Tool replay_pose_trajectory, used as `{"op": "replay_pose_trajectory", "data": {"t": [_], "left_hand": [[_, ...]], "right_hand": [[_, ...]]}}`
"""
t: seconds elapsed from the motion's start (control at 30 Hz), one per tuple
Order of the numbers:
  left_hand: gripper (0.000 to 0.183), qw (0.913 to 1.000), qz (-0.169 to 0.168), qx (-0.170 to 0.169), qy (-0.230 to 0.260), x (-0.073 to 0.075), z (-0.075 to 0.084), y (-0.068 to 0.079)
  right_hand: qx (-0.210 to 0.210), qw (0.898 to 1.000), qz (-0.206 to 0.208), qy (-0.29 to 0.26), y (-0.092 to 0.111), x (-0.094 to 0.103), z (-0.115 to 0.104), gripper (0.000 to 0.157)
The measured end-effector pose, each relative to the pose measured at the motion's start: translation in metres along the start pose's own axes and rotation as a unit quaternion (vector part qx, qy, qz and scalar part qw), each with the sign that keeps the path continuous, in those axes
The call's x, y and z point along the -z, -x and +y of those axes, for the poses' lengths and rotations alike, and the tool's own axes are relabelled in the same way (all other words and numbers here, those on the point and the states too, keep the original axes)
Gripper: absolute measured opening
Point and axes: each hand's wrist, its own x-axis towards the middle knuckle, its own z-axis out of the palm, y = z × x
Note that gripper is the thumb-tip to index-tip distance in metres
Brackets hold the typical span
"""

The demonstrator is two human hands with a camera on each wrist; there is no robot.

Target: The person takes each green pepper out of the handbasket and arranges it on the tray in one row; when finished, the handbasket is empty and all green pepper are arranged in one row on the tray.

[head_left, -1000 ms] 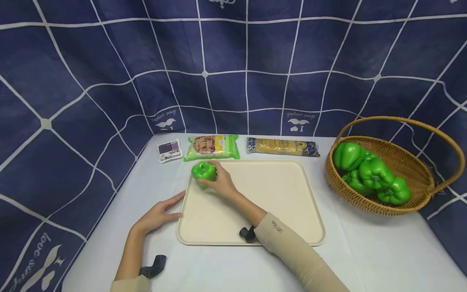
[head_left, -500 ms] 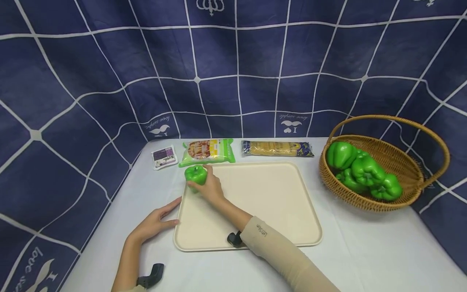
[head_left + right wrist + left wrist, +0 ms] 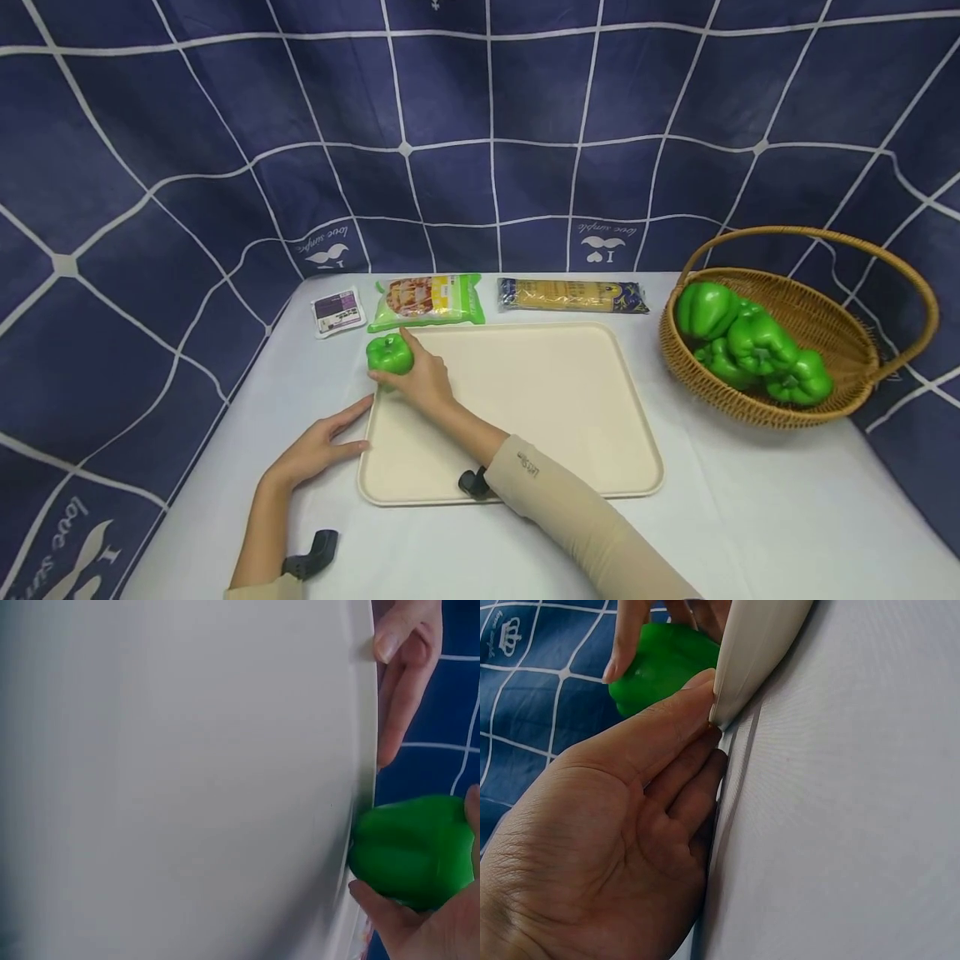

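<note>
My right hand (image 3: 423,379) grips a glossy green bell pepper (image 3: 389,354) at the far left corner of the cream tray (image 3: 525,408). In the right wrist view the bell pepper (image 3: 412,851) sits against the tray's rim, fingers on its sides. My left hand (image 3: 315,450) rests beside the tray's left edge. Its thumb touches the rim in the left wrist view, where the other fingers of the left hand (image 3: 622,817) lie along the tray's side, their tips partly hidden. The bell pepper (image 3: 664,671) appears beyond that thumb.
A wicker basket (image 3: 855,375) holding several green bell peppers (image 3: 761,342) stands at the right. Behind the tray lie a small white packet (image 3: 338,312), a green food bag (image 3: 427,300) and a pasta packet (image 3: 572,296). A blue checked cloth (image 3: 540,100) hangs behind.
My right hand has carried the bell pepper a little to the left, over the tray's left rim. The left hand stays at the tray's edge. The head view has shifted slightly.
</note>
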Motion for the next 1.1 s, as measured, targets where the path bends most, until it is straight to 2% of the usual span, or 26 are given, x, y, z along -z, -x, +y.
{"op": "replay_pose_trajectory", "data": {"t": [0.07, 0.13, 0.23, 0.4, 0.67, 1.1], "left_hand": [[0.073, 1.0000, -0.001, 0.007, 0.002, 0.000, -0.002, -0.001], [0.074, 0.9999, -0.003, 0.012, 0.002, -0.003, -0.013, -0.001], [0.074, 0.9997, -0.011, 0.016, 0.012, -0.006, -0.015, 0.002], [0.072, 0.9995, -0.018, 0.011, 0.022, -0.002, -0.015, -0.002], [0.072, 0.9996, -0.026, 0.009, 0.003, 0.008, -0.009, -0.015], [0.071, 0.9991, -0.027, 0.032, 0.007, 0.011, -0.005, -0.014]], "right_hand": [[-0.004, 1.000, -0.010, 0.015, 0.001, 0.001, 0.000, 0.096], [-0.011, 0.999, -0.028, 0.022, 0.004, 0.001, 0.000, 0.100], [-0.022, 0.997, -0.054, 0.040, 0.008, 0.000, 0.001, 0.103], [-0.015, 0.997, -0.050, 0.065, 0.004, 0.001, 0.002, 0.103], [-0.007, 0.996, -0.055, 0.073, -0.009, 0.008, -0.004, 0.106], [-0.013, 0.993, -0.098, 0.062, -0.008, 0.017, -0.012, 0.114]]}}
